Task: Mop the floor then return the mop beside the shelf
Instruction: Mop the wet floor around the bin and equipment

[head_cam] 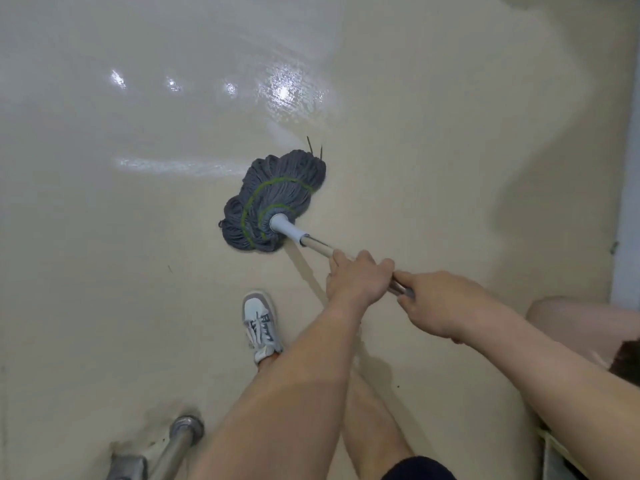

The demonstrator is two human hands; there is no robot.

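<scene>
Left hand and right hand grip mop handle, side by side. Grey mop head rests on wet floor.

Fairly bright, even light from above falls on the glossy floor. Beyond the mop head four white glare spots sit in a row, and a pale streak of glare lies to its left. Broad soft shadows spread to the right of the mop head, and the handle casts a thin one just behind it. The whole picture is slightly soft, and the wide lens bends its edges.
</scene>
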